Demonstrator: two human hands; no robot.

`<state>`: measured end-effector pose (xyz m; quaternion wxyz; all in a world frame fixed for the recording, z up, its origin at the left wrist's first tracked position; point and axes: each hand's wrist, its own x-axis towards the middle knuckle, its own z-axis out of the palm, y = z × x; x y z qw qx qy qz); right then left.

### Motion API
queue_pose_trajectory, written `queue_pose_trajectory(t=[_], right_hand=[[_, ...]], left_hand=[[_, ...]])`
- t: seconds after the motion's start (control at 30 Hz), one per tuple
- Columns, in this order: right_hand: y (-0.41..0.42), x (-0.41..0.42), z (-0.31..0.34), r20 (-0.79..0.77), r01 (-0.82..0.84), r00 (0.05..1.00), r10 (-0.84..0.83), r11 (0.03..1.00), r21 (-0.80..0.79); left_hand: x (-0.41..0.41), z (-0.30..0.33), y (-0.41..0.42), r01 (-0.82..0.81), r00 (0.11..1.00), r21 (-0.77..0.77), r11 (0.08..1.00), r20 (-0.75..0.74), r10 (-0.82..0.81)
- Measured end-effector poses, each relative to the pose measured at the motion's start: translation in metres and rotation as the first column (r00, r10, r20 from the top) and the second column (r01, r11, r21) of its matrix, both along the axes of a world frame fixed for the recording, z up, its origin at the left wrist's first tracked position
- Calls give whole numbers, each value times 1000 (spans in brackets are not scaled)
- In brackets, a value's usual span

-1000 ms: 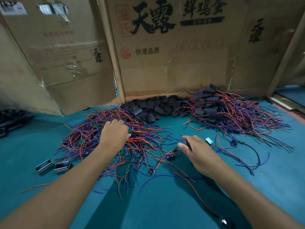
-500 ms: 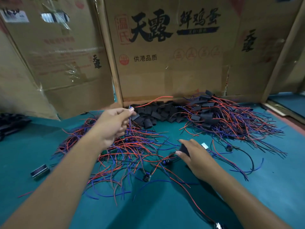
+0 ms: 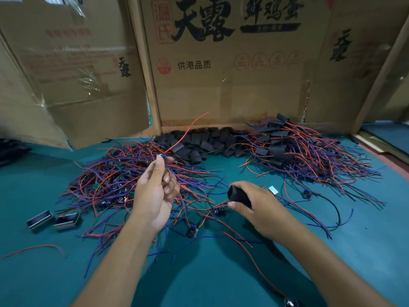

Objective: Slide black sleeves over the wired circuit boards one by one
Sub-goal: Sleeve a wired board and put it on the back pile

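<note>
My left hand (image 3: 158, 191) is raised above the left heap of red and blue wired circuit boards (image 3: 115, 180) and pinches the wires of one board (image 3: 188, 129) between thumb and forefinger, its red wire arcing up and to the right. My right hand (image 3: 259, 207) hovers low over the green table and grips a black sleeve (image 3: 238, 194), its open end facing left. A pile of loose black sleeves (image 3: 208, 142) lies at the back centre. Boards with sleeves on them (image 3: 294, 151) are heaped at the back right.
Cardboard box walls (image 3: 221, 74) close off the back. Two small metal parts (image 3: 53, 220) lie at the left on the green table (image 3: 210, 273). Single boards (image 3: 192, 231) and stray wires are scattered near the hands. Dark items (image 3: 11, 149) sit at the far left edge.
My left hand rose out of the left heap, drawing one board's wires up, and has turned palm toward me. My right hand lifted slightly, showing the black sleeve it holds.
</note>
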<state>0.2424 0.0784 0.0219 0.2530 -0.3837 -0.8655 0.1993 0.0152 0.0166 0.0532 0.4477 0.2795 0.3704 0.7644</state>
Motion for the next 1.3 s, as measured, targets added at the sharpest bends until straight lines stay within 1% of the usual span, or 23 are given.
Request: queue_pose_trajectory(t=[0.07,0.13,0.2,0.3,0.4,0.5,0.7,0.87,1.07,1.3], right_hand=[[-4,-2,1,-46,-45,998,44,999,-29],[-8,-4,3,-111,-90,991,80,992,-91],[-13,-7,2,-121,-107,988,93,988,-113],[-20,-14,-1,-94,-69,994,63,996,-55],[-28,-21,-3,-130,-1,992,3,1000,19],[-35,-27,-3,-166,35,986,-23,997,71],[-36,-28,-6,-227,107,969,-101,994,13],[-32,-28,-7,-257,190,949,-184,982,-4],[-32,-27,-3,-246,148,961,-128,987,66],[-34,-29,-2,-277,136,955,-105,986,94]], left_hand=[[2,0,-1,-3,1000,10,1000,17,3],[4,0,-1,-6,1000,12,1000,29,5],[4,0,0,-5,999,16,1000,51,4],[3,0,0,-9,998,23,1000,56,8],[1,1,-1,-12,999,57,998,46,9],[2,2,-2,1,999,79,997,46,-5],[5,3,-4,58,997,94,994,39,-62],[8,4,-4,60,998,75,995,30,-62],[11,6,-6,90,995,66,994,29,-92],[7,7,-6,80,997,26,996,4,-80]])
